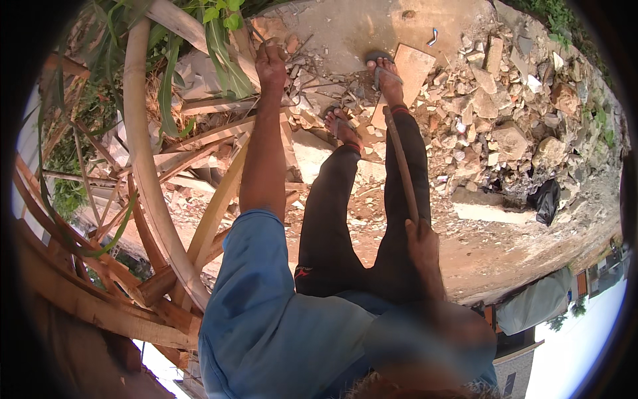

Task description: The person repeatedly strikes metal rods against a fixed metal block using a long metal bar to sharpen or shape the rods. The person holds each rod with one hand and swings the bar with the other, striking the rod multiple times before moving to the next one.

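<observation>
My left hand (271,64) reaches far forward beside the wooden poles, its fingers closed. A thin dark rod shows just beyond the knuckles, but what lies inside the fist is too small to tell. Lower down on the right, my right hand (423,241) is wrapped round the near end of a brown wooden stick (403,163). That stick points forward over my right leg, its far end close to my ankle. Broken rubble (309,100) lies below and beside my left hand.
Long wooden poles (138,113) and crossed planks (219,209) crowd the left side, with green leaves (169,86) among them. A flat board (411,76) lies by my right foot. Rubble (512,143) heaps up at the right, near a black plastic bag (546,201).
</observation>
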The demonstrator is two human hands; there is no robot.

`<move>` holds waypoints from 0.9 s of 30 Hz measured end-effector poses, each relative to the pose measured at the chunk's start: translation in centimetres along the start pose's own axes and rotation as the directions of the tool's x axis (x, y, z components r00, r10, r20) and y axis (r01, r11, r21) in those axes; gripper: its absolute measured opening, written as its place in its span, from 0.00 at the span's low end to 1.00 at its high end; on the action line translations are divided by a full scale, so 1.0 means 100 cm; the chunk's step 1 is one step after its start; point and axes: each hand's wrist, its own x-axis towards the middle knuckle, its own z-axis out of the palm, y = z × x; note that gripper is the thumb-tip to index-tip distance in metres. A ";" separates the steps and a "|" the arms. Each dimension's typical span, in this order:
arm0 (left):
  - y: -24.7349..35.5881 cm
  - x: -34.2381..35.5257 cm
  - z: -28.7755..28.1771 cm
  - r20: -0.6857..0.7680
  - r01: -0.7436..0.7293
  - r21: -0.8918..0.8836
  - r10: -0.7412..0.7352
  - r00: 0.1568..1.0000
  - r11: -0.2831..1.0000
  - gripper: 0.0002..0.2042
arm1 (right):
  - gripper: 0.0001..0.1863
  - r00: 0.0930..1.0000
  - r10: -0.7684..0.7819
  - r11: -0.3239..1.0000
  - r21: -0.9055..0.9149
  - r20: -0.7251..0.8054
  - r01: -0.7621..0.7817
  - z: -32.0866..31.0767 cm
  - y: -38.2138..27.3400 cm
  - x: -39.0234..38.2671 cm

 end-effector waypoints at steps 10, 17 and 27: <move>-0.145 -0.045 -0.153 -0.271 0.677 -0.461 -0.817 0.508 0.574 0.20 | 0.22 0.999 -0.037 0.999 0.025 -0.004 0.037 -0.004 0.003 0.003; -0.219 -0.113 -0.184 -0.368 0.630 0.213 -0.536 0.760 0.747 0.25 | 0.25 0.998 -0.068 0.997 0.043 0.012 0.068 -0.016 -0.011 -0.001; 0.150 -0.295 -0.048 0.533 0.018 0.366 -0.225 0.816 0.930 0.16 | 0.24 0.989 -0.133 0.972 0.205 0.060 0.118 -0.044 -0.034 0.026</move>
